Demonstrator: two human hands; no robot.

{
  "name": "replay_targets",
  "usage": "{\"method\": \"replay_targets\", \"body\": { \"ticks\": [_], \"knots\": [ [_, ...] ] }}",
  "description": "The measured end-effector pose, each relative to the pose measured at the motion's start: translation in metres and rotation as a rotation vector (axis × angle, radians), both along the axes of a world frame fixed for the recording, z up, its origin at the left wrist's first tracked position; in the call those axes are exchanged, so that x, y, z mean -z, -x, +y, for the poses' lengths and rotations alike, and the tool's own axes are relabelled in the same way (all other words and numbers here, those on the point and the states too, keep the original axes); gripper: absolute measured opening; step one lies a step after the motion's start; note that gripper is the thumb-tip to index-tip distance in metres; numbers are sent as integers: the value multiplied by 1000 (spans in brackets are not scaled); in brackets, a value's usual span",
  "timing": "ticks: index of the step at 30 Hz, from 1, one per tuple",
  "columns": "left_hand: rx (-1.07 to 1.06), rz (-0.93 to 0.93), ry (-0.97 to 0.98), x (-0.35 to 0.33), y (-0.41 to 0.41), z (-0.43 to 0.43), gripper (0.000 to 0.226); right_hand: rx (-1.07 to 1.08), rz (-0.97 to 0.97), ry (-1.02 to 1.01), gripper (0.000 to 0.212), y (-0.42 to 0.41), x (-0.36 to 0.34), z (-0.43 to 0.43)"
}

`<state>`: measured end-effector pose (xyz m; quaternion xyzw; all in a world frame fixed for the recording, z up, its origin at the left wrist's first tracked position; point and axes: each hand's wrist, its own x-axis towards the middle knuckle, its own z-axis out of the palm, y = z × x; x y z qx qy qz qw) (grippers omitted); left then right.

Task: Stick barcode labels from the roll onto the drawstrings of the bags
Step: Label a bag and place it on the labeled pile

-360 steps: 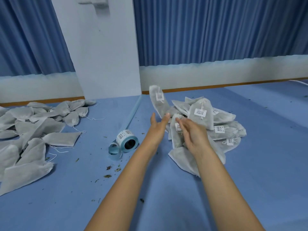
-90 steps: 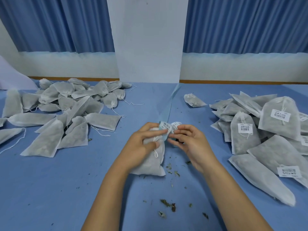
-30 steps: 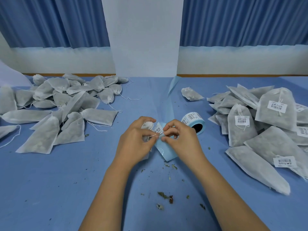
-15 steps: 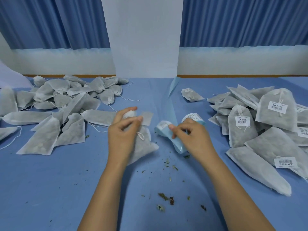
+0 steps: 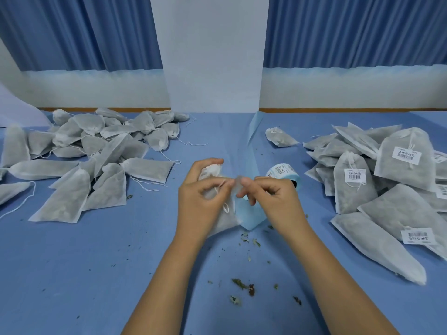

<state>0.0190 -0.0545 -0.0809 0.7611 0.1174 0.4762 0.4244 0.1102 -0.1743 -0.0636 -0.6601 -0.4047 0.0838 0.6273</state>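
**Both hands pinching at a bag's neck, mid-table**

The left hand [image 5: 203, 201] is gripping a bag [image 5: 223, 222] just above the table [image 5: 72, 262]. Its fingers are curling round the gathered neck, and thumb and forefinger are pressing together at the drawstring [image 5: 226, 208], whose loop is hanging below the palm. The right hand [image 5: 273, 201] is meeting it fingertip to fingertip, thumb and forefinger pinching a small pale label [image 5: 238, 182] that is too blurred to read. Whether the label is already touching the string cannot be told.

The roll [image 5: 284, 172] is lying on its side just behind the right hand, printed labels facing up. Its blue backing strip [image 5: 251, 213] is curling under both hands, and more of it is trailing away toward the pillar [image 5: 212, 56].

A pile of plain bags [image 5: 84, 160] is lying to the left, and a pile of labelled bags [image 5: 387, 177] to the right. One lone bag [image 5: 279, 137] is sitting beyond the roll. Dry crumbs [image 5: 242, 285] are lying scattered between the forearms.
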Motion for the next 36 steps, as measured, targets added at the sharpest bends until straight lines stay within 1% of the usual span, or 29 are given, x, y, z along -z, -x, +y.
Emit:
{"method": "replay_targets", "body": {
  "ticks": [3,7,9,12,14,15,18,19,20,23,25,28,30,33,36],
  "knots": [
    [0,26,-127,2,-1,-3,9,57,139,-3,36,0,1,4],
    [-15,57,-161,1,-1,-5,6,56,252,29,32,-5,2,5],
    [15,87,-89,-1,-1,-4,13,55,292,33,30,-6,1,3],
    [96,105,136,-6,2,2,21,145,345,-21,25,-16,-2,-2],
    [85,106,174,-9,5,6,21,185,316,-53,28,-22,-5,-7],
    [86,118,177,-10,6,7,23,173,300,-66,30,-24,-6,-8],
    [142,198,183,-12,5,4,40,59,286,-89,42,-23,-7,-11],
    [157,217,180,-12,6,3,45,31,251,-76,42,-22,-7,-11],
    [164,223,177,-12,6,3,48,12,202,-53,38,-21,-6,-11],
    [160,191,202,-10,6,3,54,5,89,-2,13,-18,-4,-8],
    [135,160,227,-9,8,3,54,-6,87,-32,7,-16,-2,-6],
    [106,109,305,-10,9,1,51,-39,130,-61,18,-14,-2,-4],
    [91,71,346,-9,7,3,46,-42,119,-48,23,-14,-1,-4],
    [42,82,316,-8,5,5,39,-23,70,4,16,-14,1,-3],
    [52,85,287,-6,3,6,38,-34,90,41,12,-15,1,-3]
  ]
}}
